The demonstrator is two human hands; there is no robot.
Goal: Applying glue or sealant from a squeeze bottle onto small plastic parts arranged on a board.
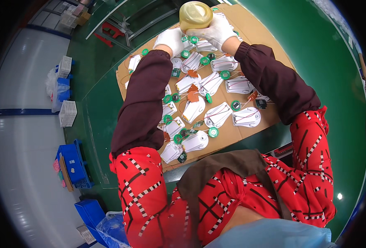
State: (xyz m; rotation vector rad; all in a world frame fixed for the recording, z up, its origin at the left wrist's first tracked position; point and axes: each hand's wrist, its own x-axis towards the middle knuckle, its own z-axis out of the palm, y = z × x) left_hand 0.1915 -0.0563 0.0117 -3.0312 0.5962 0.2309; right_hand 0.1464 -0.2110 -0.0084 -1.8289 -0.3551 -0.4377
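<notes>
Pale blue cloth [274,234] is filling the lower edge. Over the far edge of the cardboard [255,29], the gloved right hand [217,34] is gripping a round amber object [196,16], while the left hand [170,40] is hanging close by, its grip impossible to tell. Glossy and probably slippery, the object is seeming stiff, inviting a hold around its sides.

Bright light, small glare spot [340,196] on green surface [325,74] — edges bowed; corners black
</notes>
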